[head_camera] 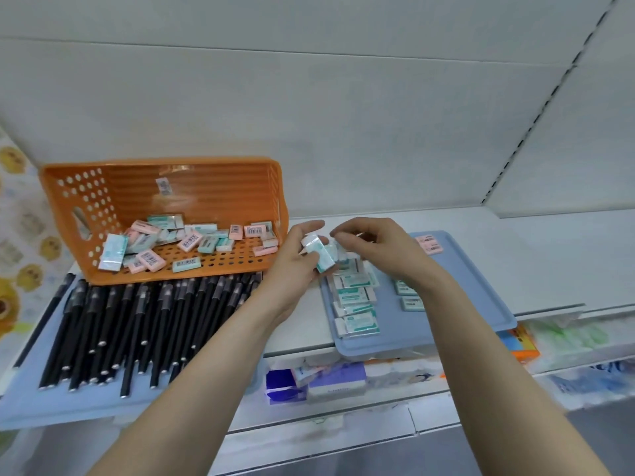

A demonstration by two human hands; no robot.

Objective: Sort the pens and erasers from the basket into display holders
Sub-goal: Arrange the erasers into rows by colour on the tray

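An orange basket (pixel 86 201) lies tipped toward me on the shelf, with several pink and teal erasers (pixel 192 240) loose in it. Below it, several black pens (pixel 137 324) lie side by side on a blue tray (pixel 41 403). A second blue tray (pixel 474 290) at right holds a column of teal erasers (pixel 357 304) and a few pink ones (pixel 429 243) at its far corner. My left hand (pixel 295 259) grips a small stack of teal erasers (pixel 321 252) at that tray's left edge. My right hand (pixel 378 249) pinches an eraser just beside the stack, over the tray.
The white shelf (pixel 549 255) runs to the right behind a white back wall. A lower shelf (pixel 343 376) under the trays carries boxed stationery in blue, purple and orange. Patterned wrapping hangs at the far left (pixel 20 255).
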